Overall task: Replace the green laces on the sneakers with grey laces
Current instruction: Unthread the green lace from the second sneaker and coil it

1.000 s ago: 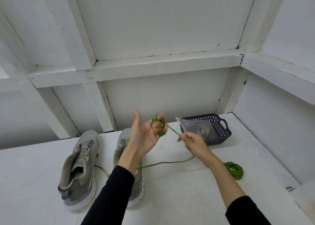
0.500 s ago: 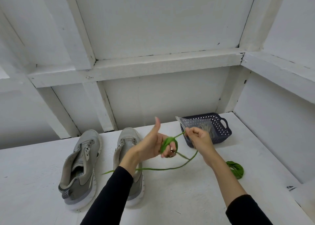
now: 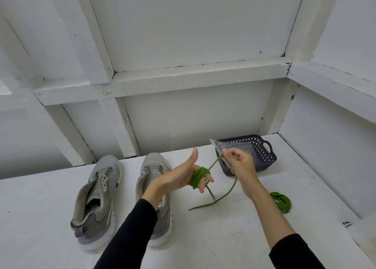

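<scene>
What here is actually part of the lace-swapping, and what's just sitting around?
In use: green lace wound round left hand, fed by right hand; two sneakers; coiled green lace; packet in the basket.
Lying about: basket; white shelf.

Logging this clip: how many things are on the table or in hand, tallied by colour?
Grey: 2, left sneaker and right sneaker
Green: 2, lace on the left hand and coiled lace
Dark blue: 1, basket
Clear: 1, bag
Total: 6
</scene>
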